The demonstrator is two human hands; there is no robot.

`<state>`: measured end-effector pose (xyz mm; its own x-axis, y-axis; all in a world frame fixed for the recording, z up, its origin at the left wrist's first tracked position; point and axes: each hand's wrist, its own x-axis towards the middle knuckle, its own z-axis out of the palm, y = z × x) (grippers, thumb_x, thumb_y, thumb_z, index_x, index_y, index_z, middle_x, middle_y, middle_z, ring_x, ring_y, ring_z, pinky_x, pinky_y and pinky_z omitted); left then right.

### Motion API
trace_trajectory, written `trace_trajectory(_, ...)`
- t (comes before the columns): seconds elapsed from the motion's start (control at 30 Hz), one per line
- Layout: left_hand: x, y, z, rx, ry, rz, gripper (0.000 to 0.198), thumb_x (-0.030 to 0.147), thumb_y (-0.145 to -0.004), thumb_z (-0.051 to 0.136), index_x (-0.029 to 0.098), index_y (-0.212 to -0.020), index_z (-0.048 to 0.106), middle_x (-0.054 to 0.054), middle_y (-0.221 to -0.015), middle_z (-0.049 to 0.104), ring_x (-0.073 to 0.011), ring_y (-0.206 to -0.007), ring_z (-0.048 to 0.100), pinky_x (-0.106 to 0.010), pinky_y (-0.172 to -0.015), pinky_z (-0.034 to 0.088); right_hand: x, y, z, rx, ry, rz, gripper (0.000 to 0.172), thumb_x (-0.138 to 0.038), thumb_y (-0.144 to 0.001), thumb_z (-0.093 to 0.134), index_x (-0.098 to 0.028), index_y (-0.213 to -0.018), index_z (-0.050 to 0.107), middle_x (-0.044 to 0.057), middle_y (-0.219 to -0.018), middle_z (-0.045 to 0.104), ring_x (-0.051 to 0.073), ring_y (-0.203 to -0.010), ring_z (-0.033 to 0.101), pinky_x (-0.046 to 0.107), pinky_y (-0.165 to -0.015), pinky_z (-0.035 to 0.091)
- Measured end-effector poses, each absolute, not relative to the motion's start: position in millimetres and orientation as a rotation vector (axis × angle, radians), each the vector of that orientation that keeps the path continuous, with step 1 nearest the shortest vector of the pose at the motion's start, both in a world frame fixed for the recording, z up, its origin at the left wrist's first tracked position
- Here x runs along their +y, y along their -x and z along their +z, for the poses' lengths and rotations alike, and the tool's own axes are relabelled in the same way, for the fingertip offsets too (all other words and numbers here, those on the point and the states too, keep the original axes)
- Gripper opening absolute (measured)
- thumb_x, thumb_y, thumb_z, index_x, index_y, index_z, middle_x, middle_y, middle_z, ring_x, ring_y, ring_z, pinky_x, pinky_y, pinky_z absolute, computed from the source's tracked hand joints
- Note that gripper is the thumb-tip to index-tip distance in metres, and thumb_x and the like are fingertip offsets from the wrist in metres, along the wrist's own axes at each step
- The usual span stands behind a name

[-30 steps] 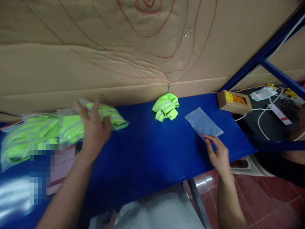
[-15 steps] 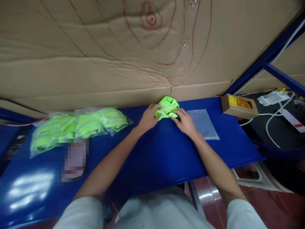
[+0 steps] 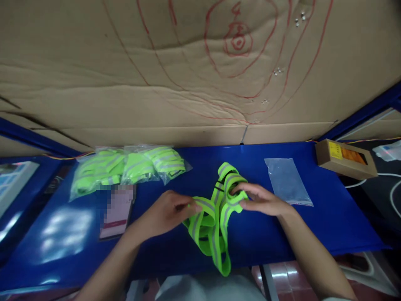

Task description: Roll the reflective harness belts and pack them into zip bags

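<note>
A red "4" is marked on cardbd. wall; hi-vis strap is pinched in L hand & R hand grip, long axis pointed approx. wall-to-body.

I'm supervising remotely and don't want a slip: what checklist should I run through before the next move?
1. Left hand on the green strap: ok, it pinches a loop.
2. Right hand on the green strap: ok, thumb and fingers hold another part.
3. Green strap neatly bundled: not ok, its loops spread loosely between and below the hands.
4. Clear bag lying flat: ok, on the blue table, to the right of the green strap.
5. Clear bag's mouth open: cannot tell.
6. Filled bags apart from the hands: ok, grouped on the left.
</note>
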<state>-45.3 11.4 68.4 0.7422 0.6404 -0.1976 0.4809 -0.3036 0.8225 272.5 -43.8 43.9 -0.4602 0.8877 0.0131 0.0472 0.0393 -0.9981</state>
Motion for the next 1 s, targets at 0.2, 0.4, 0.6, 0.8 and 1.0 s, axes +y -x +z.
trace_trajectory(0.2, 2.0, 19.4, 21.7, 0.991, -2.458, 0.402, 0.061, 0.046, -0.089, 0.075, 0.025, -0.144, 0.058, -0.013, -0.142, 0.059, -0.0344, -0.131, 0.056, -0.052, -0.109, 0.045, -58.4, -242.0, 48.3, -2.152, 0.862, 1.339, 0.021, -0.032, -0.099, 0.067, -0.023, -0.117, 0.073, 0.004, -0.108, 0.078, 0.016, -0.100, 0.073, 0.028, -0.090, 0.056)
trace_trajectory(0.4, 5.2, 26.1, 6.9, 0.735, -2.301, 0.285, 0.033, 0.011, -0.096, 0.053, 0.024, -0.124, 0.066, -0.006, -0.127, 0.068, -0.0230, -0.120, 0.062, -0.044, -0.107, 0.043, -45.8, -248.1, 24.7, -2.185, 1.576, 0.465, 0.049, -0.039, -0.101, 0.063, -0.027, -0.147, 0.054, 0.013, -0.139, 0.062, 0.032, -0.130, 0.058, 0.050, -0.104, 0.046)
trace_trajectory(0.6, 10.7, 33.2, 9.9, 0.475, -2.038, 0.372, 0.049, -0.007, -0.085, 0.041, 0.023, -0.113, 0.067, -0.001, -0.123, 0.070, -0.0137, -0.116, 0.066, -0.029, -0.103, 0.048, -40.9, -251.8, 17.0, -2.050, 1.507, 0.677, 0.013, -0.026, -0.103, 0.052, -0.024, -0.113, 0.061, 0.007, -0.112, 0.068, 0.024, -0.109, 0.063, 0.041, -0.096, 0.045)
trace_trajectory(0.8, -7.0, 20.7, -4.1, 0.866, -2.683, 0.567, 0.054, 0.014, -0.096, 0.057, 0.030, -0.147, 0.053, -0.014, -0.133, 0.058, -0.0318, -0.125, 0.056, -0.048, -0.099, 0.050, -45.4, -237.2, 12.5, -1.406, 1.171, 1.668, 0.019, -0.039, -0.085, 0.051, -0.023, -0.076, 0.045, 0.000, -0.073, 0.044, 0.017, -0.066, 0.042, 0.030, -0.062, 0.038)
trace_trajectory(1.0, -14.0, 22.2, 6.2, 1.024, -2.848, 0.757, 0.039, 0.026, -0.096, 0.068, 0.033, -0.133, 0.064, -0.012, -0.136, 0.059, -0.0322, -0.130, 0.053, -0.051, -0.109, 0.040, -36.2, -239.0, 13.3, -1.168, 1.264, 1.557, 0.024, -0.045, -0.079, 0.042, -0.025, -0.067, 0.036, 0.002, -0.065, 0.040, 0.019, -0.061, 0.040, 0.033, -0.057, 0.040)
